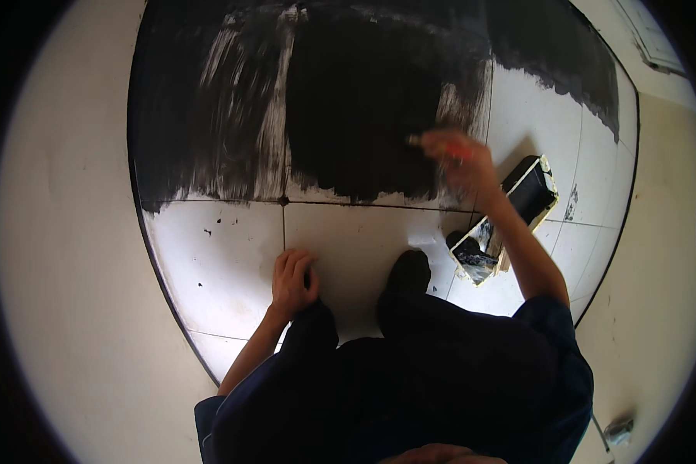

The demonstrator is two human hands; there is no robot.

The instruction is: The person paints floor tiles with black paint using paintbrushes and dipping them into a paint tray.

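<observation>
Your right hand [467,172]: closed on a blurred red tool [416,140], beyond and left of the open box [550,176], at black coating [356,93]. Your left hand [291,280]: loosely curled, left of the box, contents unclear. Hazard: right forearm [530,247], if lowered, could tip the box.

White tiled floor [348,240], far part under streaky black coating [363,100]; black specks [207,231] on near-left tiles. Long box [550,182] sits diagonally at right, black smear [571,203] beside.
</observation>
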